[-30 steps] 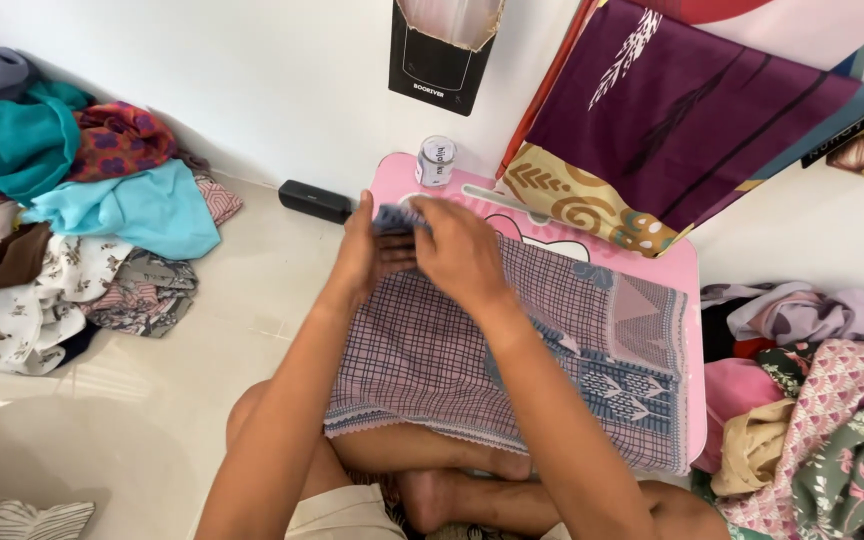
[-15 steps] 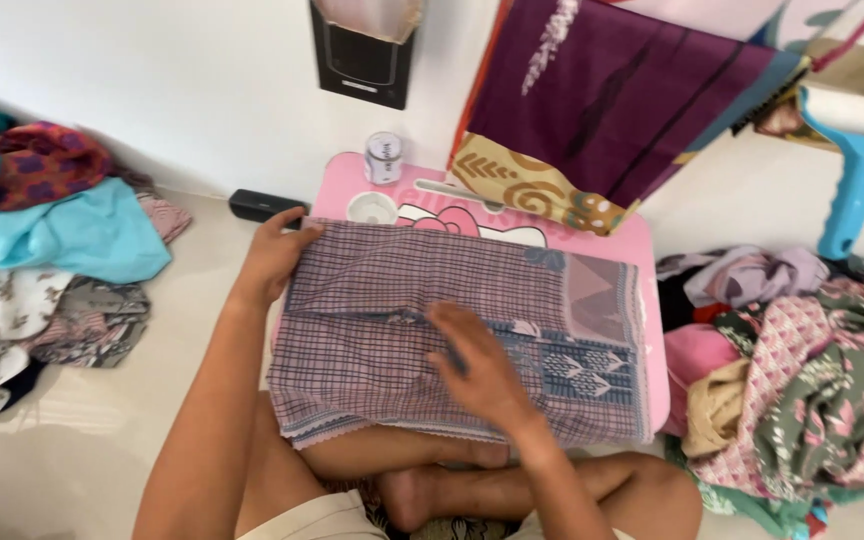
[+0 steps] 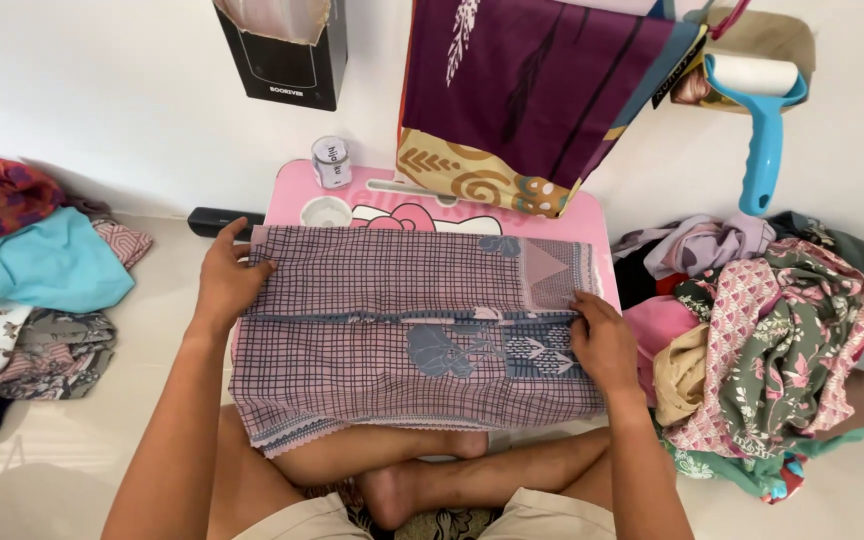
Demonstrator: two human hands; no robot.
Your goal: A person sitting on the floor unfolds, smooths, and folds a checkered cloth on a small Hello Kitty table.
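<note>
A pink and grey checked cloth (image 3: 392, 330) lies folded flat across a small pink lap table (image 3: 292, 195), its near edge hanging over my crossed legs. My left hand (image 3: 224, 280) presses on the cloth's left edge, fingers spread over the fold. At the right edge, my right hand (image 3: 602, 340) rests with its fingers on the patterned blue-grey border. Neither hand lifts the cloth; both lie flat on it.
A small clear jar (image 3: 331, 161) stands at the table's far edge. A purple cloth (image 3: 532, 90) hangs behind. Clothes are piled left (image 3: 37, 270) and right (image 3: 782, 340). A blue lint roller (image 3: 762, 120) leans on the wall. A black box (image 3: 287, 55) hangs above.
My right hand slid from the cloth's middle to its right edge. My left hand moved down along the left edge. The cloth now lies smoother and wider.
</note>
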